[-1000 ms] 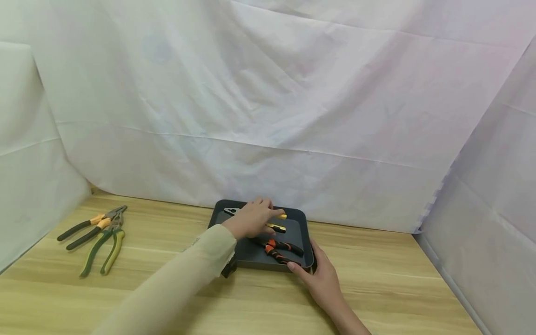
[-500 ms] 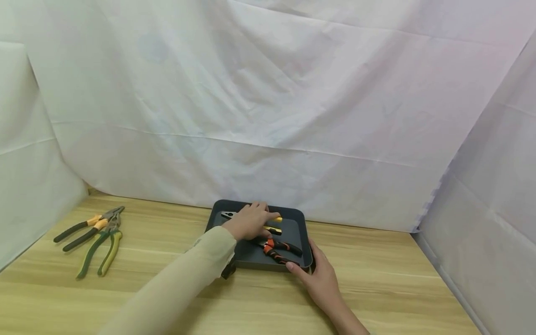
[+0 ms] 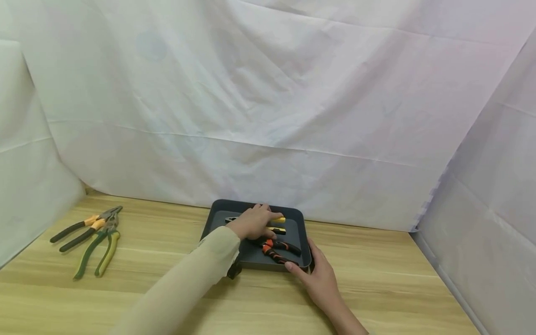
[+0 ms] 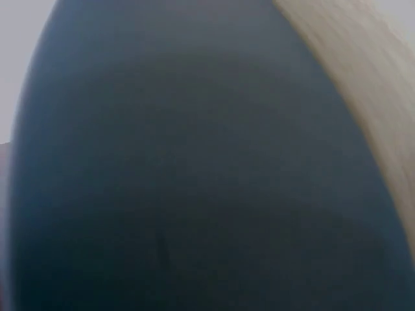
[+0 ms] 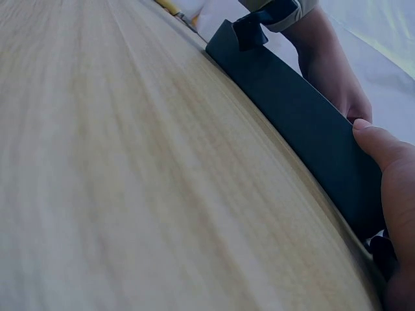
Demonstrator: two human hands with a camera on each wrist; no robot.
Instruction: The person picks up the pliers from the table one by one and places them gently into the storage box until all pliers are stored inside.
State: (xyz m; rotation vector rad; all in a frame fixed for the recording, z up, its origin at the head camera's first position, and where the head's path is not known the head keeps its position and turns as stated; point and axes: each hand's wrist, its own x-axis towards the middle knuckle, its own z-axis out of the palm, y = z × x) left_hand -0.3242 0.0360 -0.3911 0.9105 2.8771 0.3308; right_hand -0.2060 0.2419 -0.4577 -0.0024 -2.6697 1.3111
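Observation:
In the head view a dark grey tray (image 3: pixel 256 266) lies on the wooden table near the back sheet. My left hand (image 3: pixel 253 222) reaches into it from above and grips a pair of pliers with yellow-and-black handles (image 3: pixel 278 231); the palm hides their middle, while the jaws poke out at the left. Nearer the front of the tray rest pliers with orange-and-black handles (image 3: pixel 281 251). My right hand (image 3: pixel 319 279) holds the tray's front right corner, thumb on the rim. The dark tray surface (image 4: pixel 207 142) fills most of the left wrist view.
Farther left on the table, pliers with orange-and-black handles (image 3: pixel 85 229) overlap green-handled pliers (image 3: pixel 97 253). White sheeting (image 3: pixel 268 116) hangs behind and at both sides. Wood-grain tabletop (image 5: pixel 130 181) runs along the front of the tray.
My left hand and the yellow-handled pliers have shifted slightly toward the front of the tray. The right hand keeps its hold on the corner. The head view has drifted a little.

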